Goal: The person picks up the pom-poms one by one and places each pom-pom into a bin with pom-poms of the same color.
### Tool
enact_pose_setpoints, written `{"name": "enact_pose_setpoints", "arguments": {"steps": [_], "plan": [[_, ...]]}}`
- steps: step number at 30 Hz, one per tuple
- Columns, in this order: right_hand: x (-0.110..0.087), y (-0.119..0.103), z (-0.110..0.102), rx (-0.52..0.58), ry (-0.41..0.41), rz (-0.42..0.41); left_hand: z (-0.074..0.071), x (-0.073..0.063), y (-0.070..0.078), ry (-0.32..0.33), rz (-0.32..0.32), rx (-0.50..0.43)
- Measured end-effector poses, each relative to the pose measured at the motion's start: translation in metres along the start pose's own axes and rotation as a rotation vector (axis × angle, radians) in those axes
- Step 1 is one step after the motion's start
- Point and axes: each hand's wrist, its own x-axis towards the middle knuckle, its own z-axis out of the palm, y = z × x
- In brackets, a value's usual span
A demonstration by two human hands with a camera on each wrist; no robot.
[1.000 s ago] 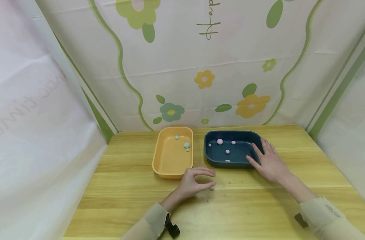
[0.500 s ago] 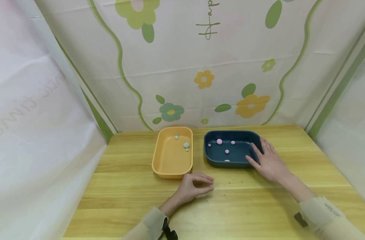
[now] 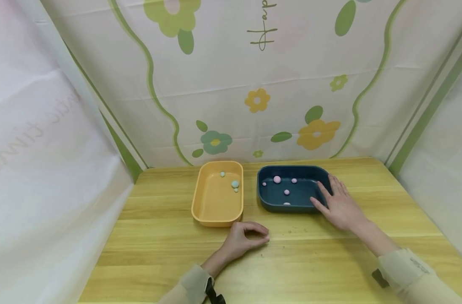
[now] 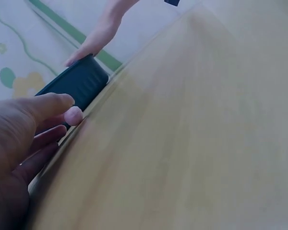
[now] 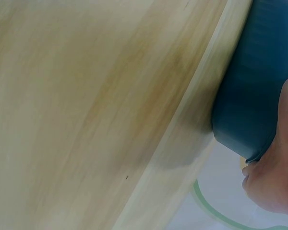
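Note:
My left hand [image 3: 240,240] is low over the table, just in front of the yellow tray [image 3: 215,222]. Its thumb and fingertips pinch a small pink ball [image 4: 73,116], which shows clearly in the left wrist view but is mostly covered by the fingers in the head view. My right hand [image 3: 342,209] lies with spread, fairly straight fingers over the right end of the dark blue tray [image 3: 280,208]. In the right wrist view, that hand [image 5: 276,167] touches the tray's rim. Several pink balls [image 3: 277,179] of different sizes are in the blue tray.
Inside the yellow tray lie three pale green balls, the largest green ball [image 3: 235,184] near its right wall. Both trays stand side by side towards the back of the wooden table [image 3: 291,270]. A white cloth with printed flowers [image 3: 215,63] hangs behind and on both sides.
My left hand has lowered slightly, and its thumb and fingers have closed on the pink ball that lay on the table. The right hand stays at the blue tray.

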Motion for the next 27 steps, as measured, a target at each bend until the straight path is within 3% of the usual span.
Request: {"name": "enact_pose_setpoints", "arguments": {"steps": [20,27], "plan": [[-0.0015,0.0011,0.0044,0.019,0.008,0.008,0.0013,-0.0030,-0.0003,0.000,0.056,0.152],[-0.0010,0.0004,0.0010,0.020,0.014,0.002,0.0003,-0.0018,-0.0007,0.012,0.096,0.162]]}}
